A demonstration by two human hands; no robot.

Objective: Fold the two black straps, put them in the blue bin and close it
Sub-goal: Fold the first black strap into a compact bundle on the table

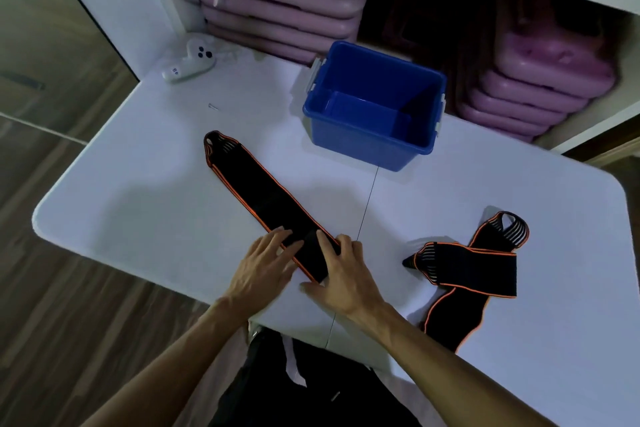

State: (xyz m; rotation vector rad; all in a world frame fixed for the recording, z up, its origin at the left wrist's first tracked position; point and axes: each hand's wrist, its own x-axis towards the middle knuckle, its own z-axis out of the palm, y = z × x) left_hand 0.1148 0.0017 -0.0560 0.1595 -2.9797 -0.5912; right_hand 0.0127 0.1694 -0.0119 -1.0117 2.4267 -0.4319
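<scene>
- Long black strap [263, 191] with orange edging, laid flat and diagonal across the white table [138, 191], looped end toward the far left, near end under both hands.
- Left hand [263, 267] flat on the strap's near end, fingers straight and spread, pressing down.
- Right hand [343, 274] beside it, fingers extended over the same end, thumb on the table; no pinch visible.
- Second black strap [474, 263] lying crossed over itself, well apart to the right.
- Blue bin [367, 146] open, beyond the straps; lid not seen.
- White controller [188, 61] at the far left corner.
</scene>
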